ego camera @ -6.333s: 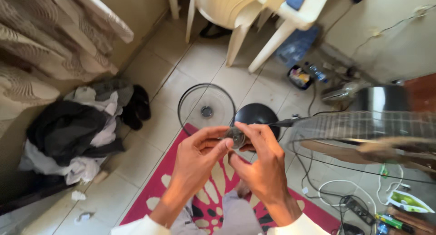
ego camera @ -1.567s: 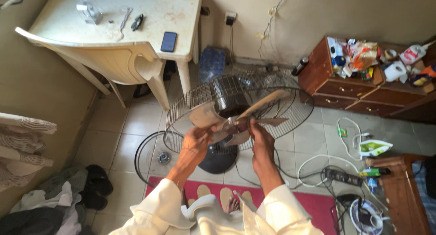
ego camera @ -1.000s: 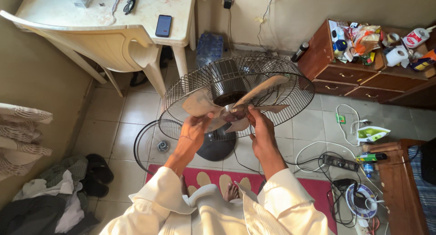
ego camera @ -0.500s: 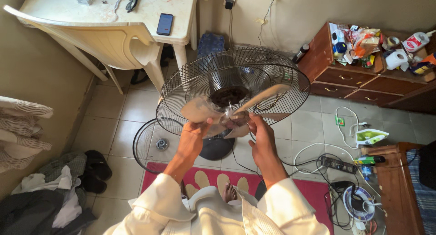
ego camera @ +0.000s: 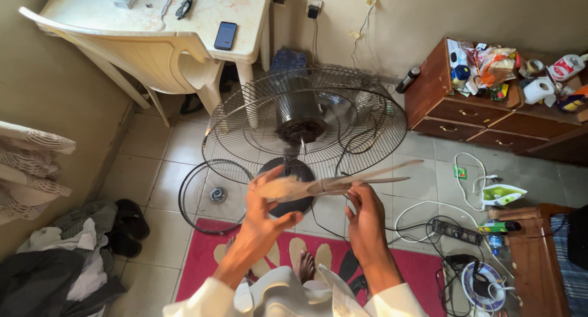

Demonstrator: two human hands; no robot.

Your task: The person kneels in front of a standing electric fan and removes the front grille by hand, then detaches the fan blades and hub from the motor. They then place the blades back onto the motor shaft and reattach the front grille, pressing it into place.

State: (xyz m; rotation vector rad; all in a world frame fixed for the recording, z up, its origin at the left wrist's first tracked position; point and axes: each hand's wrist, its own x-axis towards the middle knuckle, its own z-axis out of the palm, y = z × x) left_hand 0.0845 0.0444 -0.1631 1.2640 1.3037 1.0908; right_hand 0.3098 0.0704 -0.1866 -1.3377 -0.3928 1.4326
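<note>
Translucent plastic fan blade (ego camera: pixel 334 183), held level between both hands above a red rug (ego camera: pixel 306 262), just in front of the standing fan's rear wire guard (ego camera: pixel 306 118). The left hand (ego camera: pixel 264 222) closes its grip on one blade lobe; the right hand (ego camera: pixel 366 216) grasps near the hub. A loose front guard (ego camera: pixel 211 194) lies on the tiled floor.
</note>
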